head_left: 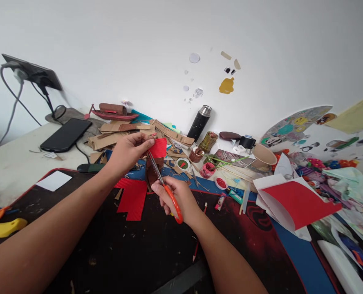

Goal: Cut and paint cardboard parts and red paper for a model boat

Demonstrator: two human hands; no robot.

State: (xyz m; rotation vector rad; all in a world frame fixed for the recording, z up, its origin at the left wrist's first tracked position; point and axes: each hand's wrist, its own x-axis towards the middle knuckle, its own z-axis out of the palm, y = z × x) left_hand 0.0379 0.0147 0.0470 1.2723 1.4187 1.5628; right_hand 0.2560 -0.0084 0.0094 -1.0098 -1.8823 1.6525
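Note:
Between the thumb and fingers of my left hand (131,151) is a small red ribbed piece (159,148), raised above the mat. My right hand (178,200) is closed round the orange handles of a pair of scissors (173,201). The scissor blades point up and left, and their tips are at the lower left edge of the red piece, by my left thumb. Below my left hand a larger red ribbed sheet (134,200) with a stepped edge lies on the black mat (108,245). A brown piece (152,173) stands behind the blades.
Cardboard scraps (104,141), a model boat (115,116), a black flask (200,122) and open paint pots (207,170) line the wall. A phone (66,134) lies left. Red paper (301,200) is at right, a pencil (196,249) near my right wrist.

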